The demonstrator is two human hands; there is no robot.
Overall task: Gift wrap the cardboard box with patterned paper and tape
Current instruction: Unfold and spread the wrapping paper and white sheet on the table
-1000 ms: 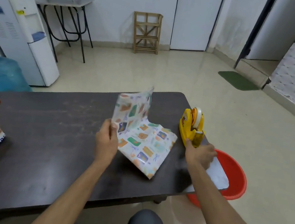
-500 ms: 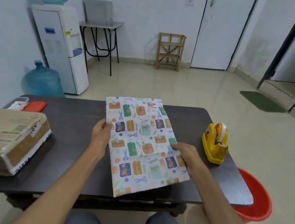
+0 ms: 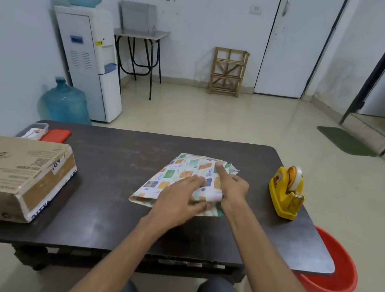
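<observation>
A folded sheet of patterned paper (image 3: 177, 176) lies in the middle of the dark table (image 3: 115, 159). My left hand (image 3: 176, 198) rests flat on its near part with fingers stretched out. My right hand (image 3: 231, 188) presses on the paper's right side, its index finger pointing toward the far edge. The cardboard box (image 3: 9, 174) sits at the table's left end, away from both hands. A yellow tape dispenser (image 3: 287, 194) stands near the right edge.
A red bucket (image 3: 332, 272) stands on the floor by the table's right corner. A red lid and a small clear container (image 3: 37, 130) lie behind the box. A water dispenser (image 3: 89, 62) and a blue bottle (image 3: 65, 102) stand by the left wall.
The paper, held spread open half a second ago, now lies folded on the table. Both hands have moved on top of it. The view has tilted up and left.
</observation>
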